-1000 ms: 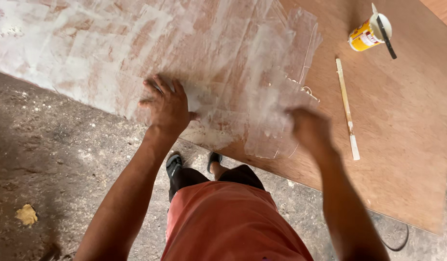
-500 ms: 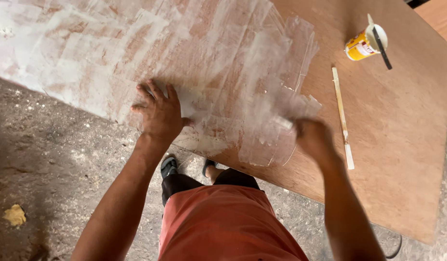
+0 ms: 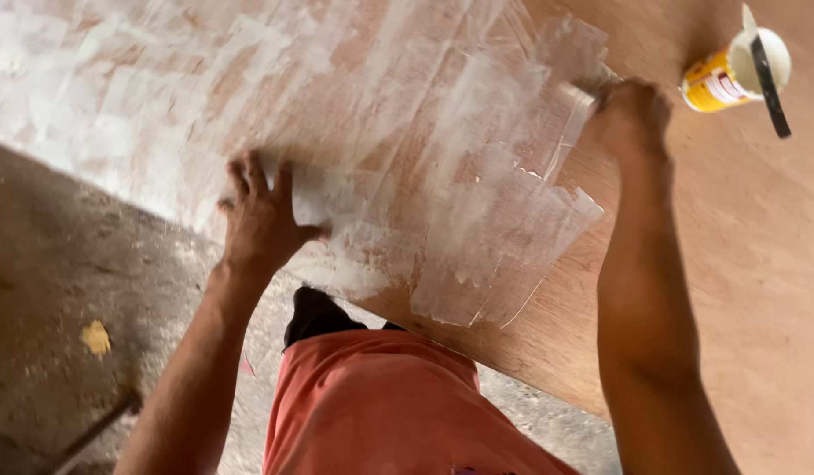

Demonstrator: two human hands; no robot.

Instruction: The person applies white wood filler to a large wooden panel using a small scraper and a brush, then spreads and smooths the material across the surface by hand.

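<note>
Right hand (image 3: 631,114) has swept from the lower middle of the frame up to the upper right, at the far edge of the white coating (image 3: 442,167) on the plywood sheet (image 3: 759,290). Its fingers are curled tight around a small flat spreader (image 3: 581,92), only the pale tip showing, so the tool type is a guess. The wet white patch now reaches further toward the bare brown wood at right than half a second ago; the coated area is growing that way.

Left hand (image 3: 262,220) sits about where it was, left of centre near the sheet's lower edge, fingers spread and pressed flat on the coated surface.

Upper right corner: a yellow tub (image 3: 733,70) stands on bare wood, open, white paste inside, a dark stick (image 3: 768,84) lying across its rim. The thin wooden strip seen earlier is out of frame.

Below: red shorts (image 3: 381,405), a dark shoe (image 3: 315,317), concrete floor (image 3: 55,281) at left.
</note>
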